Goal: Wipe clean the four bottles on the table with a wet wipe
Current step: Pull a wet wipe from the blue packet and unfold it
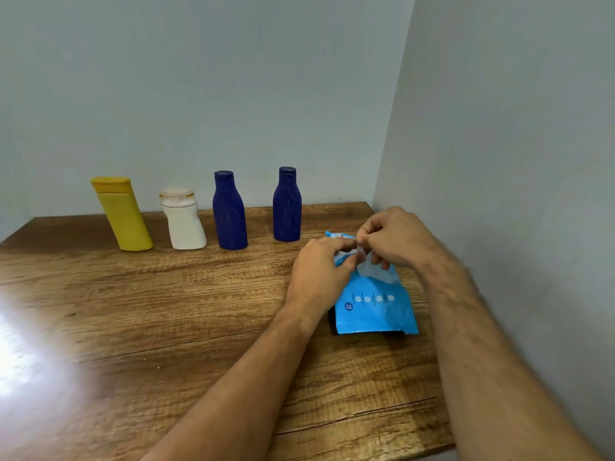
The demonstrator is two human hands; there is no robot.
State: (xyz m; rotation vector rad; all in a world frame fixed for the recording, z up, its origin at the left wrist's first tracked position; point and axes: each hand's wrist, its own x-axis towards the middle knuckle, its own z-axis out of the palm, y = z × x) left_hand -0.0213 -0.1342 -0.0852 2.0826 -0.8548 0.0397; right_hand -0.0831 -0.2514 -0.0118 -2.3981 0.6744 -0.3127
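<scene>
head view | looks forward and down, close over table (133, 327) (wide-angle) | faces wall corner

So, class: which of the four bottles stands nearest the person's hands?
The rightmost dark blue plastic bottle, beside the blue wipes pack; the other three stand farther left.

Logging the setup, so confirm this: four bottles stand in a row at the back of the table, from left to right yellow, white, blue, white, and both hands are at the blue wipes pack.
One colour is wrong. The head view shows yellow, white, blue, then a second blue bottle, not white. The rest stands: both hands, left and right, are at the blue wipes pack.
</scene>
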